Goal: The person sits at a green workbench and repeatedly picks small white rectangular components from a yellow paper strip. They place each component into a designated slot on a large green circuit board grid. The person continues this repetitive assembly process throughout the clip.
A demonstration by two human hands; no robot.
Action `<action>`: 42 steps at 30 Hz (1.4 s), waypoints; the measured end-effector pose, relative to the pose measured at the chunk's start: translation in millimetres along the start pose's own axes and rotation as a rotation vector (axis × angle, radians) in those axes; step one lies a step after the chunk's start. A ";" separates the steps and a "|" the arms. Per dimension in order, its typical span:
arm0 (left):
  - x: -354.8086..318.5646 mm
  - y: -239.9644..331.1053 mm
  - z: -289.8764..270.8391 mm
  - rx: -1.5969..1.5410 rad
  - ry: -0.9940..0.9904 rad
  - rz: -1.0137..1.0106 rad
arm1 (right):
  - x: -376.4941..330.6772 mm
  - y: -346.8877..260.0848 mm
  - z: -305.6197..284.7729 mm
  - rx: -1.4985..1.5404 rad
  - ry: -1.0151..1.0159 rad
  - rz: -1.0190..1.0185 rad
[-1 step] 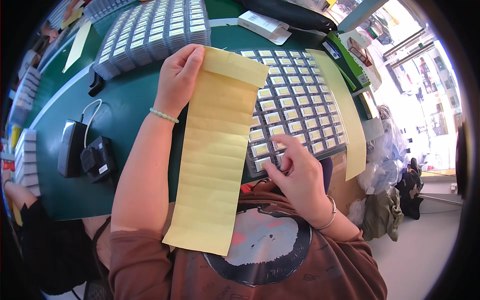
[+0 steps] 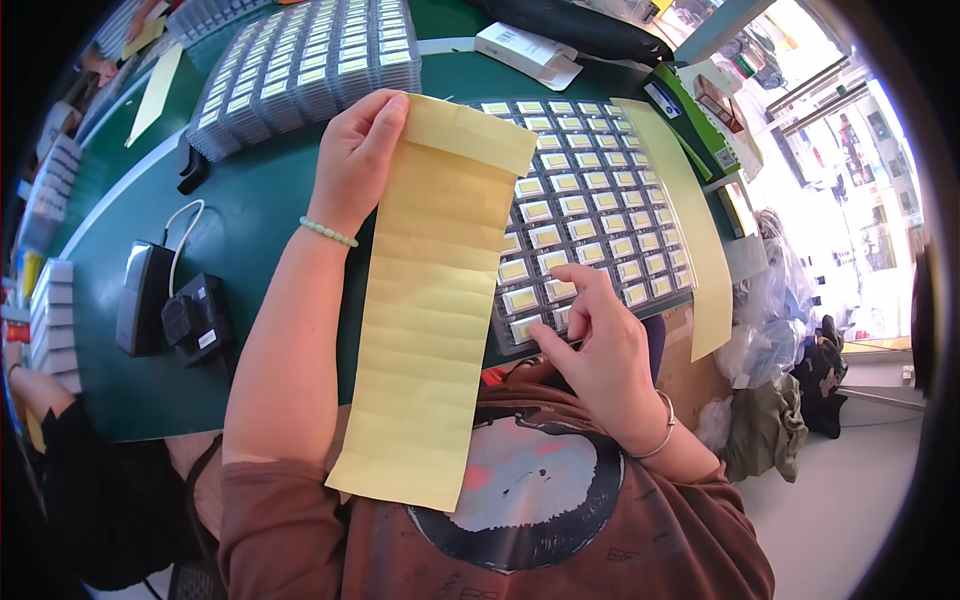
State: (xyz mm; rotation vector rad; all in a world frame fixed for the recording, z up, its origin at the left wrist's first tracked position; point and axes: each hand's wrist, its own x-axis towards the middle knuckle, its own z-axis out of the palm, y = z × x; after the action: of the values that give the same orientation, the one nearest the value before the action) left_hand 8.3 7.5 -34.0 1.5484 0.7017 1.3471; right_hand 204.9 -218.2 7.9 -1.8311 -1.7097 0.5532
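My left hand (image 2: 365,145) grips the top left corner of a long yellow paper sheet (image 2: 430,330) between thumb and fingers. Faint cross creases run over the paper, and its upper end is folded over in a band. It hangs down in front of my shirt and overlaps the left side of a clear plastic tray (image 2: 510,342). Rows of small white pieces with yellow faces (image 2: 573,204) fill that tray. Over the tray's near edge hovers my right hand (image 2: 605,355), thumb and forefinger spread, with nothing visible between them.
A tall stack of filled trays (image 2: 300,70) stands at the back left of the green table (image 2: 120,400). Black power adapters (image 2: 195,320) with a white cable lie at left. A white box (image 2: 530,52) is behind; a second yellow sheet (image 2: 705,290) overhangs the right edge.
The fingers of my right hand have shifted very slightly over the tray. My left hand and the yellow paper look the same.
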 end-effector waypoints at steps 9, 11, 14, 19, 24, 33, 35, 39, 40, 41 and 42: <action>13.1 42.0 -24.8 -0.043 0.215 0.013 | 9.4 35.7 -32.5 0.064 0.381 -0.082; 18.8 63.1 -42.3 -0.001 0.183 -0.103 | 20.8 63.4 -64.9 -0.090 0.493 -0.037; 11.7 77.0 -71.2 0.589 0.088 -0.257 | 26.7 103.7 -83.5 -0.231 0.563 0.009; -11.9 52.5 -91.7 1.032 0.290 -0.187 | 29.8 119.3 -88.3 -0.204 0.506 0.047; -20.4 68.4 -52.4 0.873 0.249 -0.018 | 33.0 133.1 -87.1 -0.102 0.444 0.116; -53.8 93.5 69.7 -0.122 -0.304 -0.741 | 47.9 140.3 -88.6 -0.026 0.376 0.142; -52.5 96.6 79.9 -0.174 -0.244 -0.791 | 52.8 146.1 -87.8 -0.002 0.341 0.145; -50.7 94.2 84.8 -0.175 -0.171 -0.835 | 55.9 143.8 -89.8 0.120 0.351 0.126; -50.1 95.2 86.0 -0.169 -0.170 -0.833 | 56.2 146.0 -91.0 0.162 0.353 0.127; -49.3 97.5 88.3 -0.164 -0.168 -0.830 | 57.6 148.6 -91.7 0.203 0.354 0.127; -49.4 102.3 91.9 -0.168 -0.165 -0.815 | 59.1 150.7 -93.0 0.245 0.355 0.127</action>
State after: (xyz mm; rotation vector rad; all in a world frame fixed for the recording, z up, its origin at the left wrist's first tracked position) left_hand 69.5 -101.9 41.1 1.0355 0.9475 0.6384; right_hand 384.8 -174.4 -15.7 -1.7462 -1.2425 0.4354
